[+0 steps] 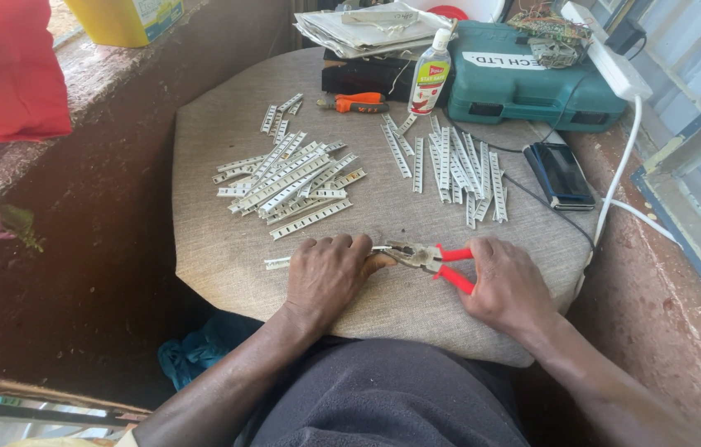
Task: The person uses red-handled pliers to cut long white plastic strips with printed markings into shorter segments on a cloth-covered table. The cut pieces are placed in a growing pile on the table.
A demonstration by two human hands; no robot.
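From the head camera I look down on a round cushion (226,248) covered in grey-brown cloth, filling the middle of the frame. My left hand (327,273) lies palm down at the lower centre, fingers curled over and pressing on a thin white strip (277,262) whose end sticks out to the left of the knuckles; the strip lies flat on the cloth near the cushion's front edge. My right hand (506,285), just right of centre and low in the frame, is closed around the red handles of a pair of pliers (429,258). The handles are spread apart, and the metal nose points left and meets the strip right beside my left thumb; I cannot tell whether the nose is actually clamped on it. Above my left hand, left of centre, sits a heap of white strips (288,184) lying across one another, and to the upper right of centre a second batch of strips (458,165) lies mostly lengthwise. Along the top edge I see a small orange-handled tool (358,103), a clear bottle (431,76) standing upright, and a green tool case (524,79). A dark phone (561,174) rests at the right rim, with a white cable (619,170) running past it.
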